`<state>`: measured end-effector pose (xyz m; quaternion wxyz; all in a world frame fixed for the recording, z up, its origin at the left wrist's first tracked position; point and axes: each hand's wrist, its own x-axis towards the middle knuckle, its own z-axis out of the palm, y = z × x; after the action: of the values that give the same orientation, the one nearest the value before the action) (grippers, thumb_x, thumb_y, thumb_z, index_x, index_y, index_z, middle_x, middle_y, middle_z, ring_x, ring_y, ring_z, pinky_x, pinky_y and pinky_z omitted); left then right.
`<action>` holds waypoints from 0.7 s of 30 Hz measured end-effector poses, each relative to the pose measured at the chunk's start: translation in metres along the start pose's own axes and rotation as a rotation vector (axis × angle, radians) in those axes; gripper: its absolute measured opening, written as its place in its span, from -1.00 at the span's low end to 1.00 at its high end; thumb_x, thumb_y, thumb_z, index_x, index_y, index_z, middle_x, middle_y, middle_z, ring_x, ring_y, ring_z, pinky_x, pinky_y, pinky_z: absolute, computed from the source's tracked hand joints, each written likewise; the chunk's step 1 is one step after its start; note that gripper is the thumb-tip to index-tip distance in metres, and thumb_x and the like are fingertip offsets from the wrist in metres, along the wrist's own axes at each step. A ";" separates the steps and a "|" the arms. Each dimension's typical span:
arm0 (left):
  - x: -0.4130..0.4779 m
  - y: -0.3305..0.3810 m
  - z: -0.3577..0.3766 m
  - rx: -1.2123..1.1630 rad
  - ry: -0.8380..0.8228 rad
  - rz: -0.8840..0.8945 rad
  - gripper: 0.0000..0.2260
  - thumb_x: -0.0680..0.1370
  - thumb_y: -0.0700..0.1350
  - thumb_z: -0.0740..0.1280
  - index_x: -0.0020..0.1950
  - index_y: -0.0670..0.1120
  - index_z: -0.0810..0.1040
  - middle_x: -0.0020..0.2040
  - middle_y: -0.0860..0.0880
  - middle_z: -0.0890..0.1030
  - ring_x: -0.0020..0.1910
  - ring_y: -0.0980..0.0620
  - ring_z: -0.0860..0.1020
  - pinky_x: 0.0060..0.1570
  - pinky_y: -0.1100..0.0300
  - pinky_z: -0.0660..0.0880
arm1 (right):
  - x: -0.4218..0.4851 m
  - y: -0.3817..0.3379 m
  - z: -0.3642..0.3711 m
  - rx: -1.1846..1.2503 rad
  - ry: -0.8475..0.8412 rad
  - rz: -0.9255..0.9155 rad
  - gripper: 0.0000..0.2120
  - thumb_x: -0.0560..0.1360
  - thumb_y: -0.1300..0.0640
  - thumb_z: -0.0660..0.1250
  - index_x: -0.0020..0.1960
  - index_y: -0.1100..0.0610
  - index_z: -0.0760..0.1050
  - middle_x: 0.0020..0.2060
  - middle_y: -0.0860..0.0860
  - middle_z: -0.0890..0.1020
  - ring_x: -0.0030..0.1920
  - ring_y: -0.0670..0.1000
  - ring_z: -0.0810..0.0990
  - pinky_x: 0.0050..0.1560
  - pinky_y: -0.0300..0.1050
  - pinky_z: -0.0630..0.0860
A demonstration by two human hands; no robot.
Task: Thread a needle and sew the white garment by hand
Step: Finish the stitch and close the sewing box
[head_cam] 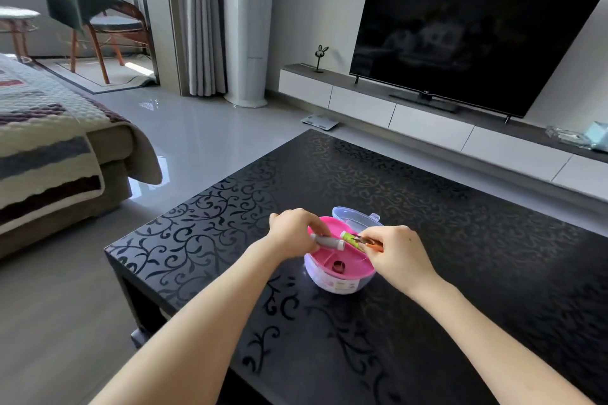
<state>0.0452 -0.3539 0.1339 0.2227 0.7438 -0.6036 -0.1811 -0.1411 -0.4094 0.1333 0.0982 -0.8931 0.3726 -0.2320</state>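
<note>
A small round sewing box (332, 284) with a pink inner tray (324, 256) stands on the black patterned table (460, 240), its clear lid (353, 219) tipped open behind it. My left hand (291, 228) grips a grey-white spool of thread (329, 242) over the tray. My right hand (399, 251) pinches a small orange-handled tool (375, 244) next to a green spool (350, 237) in the tray. A small ring-shaped item (338, 265) lies in a tray compartment. No white garment or needle is visible.
A sofa with a striped knitted cover (49, 154) stands to the left of the table. Beyond the table are a low TV cabinet (427, 122) with a large television (473, 39), a bathroom scale (320, 122) on the floor, and chairs (108, 20) by the window.
</note>
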 end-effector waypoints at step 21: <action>-0.002 -0.020 0.009 -0.276 0.152 -0.097 -0.53 0.37 -0.20 0.45 0.25 0.06 0.52 0.08 0.03 0.45 0.15 -0.04 0.43 0.17 0.13 0.41 | 0.024 -0.005 -0.017 0.146 0.207 0.164 -0.88 0.45 0.24 0.36 -0.25 0.17 0.62 -0.41 -0.04 0.59 -0.36 -0.05 0.52 -0.33 -0.20 0.37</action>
<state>0.0562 -0.3492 0.1154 0.3587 0.7459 -0.5179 -0.2161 -0.1316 -0.4227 0.1578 0.1423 -0.8214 0.4347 -0.3406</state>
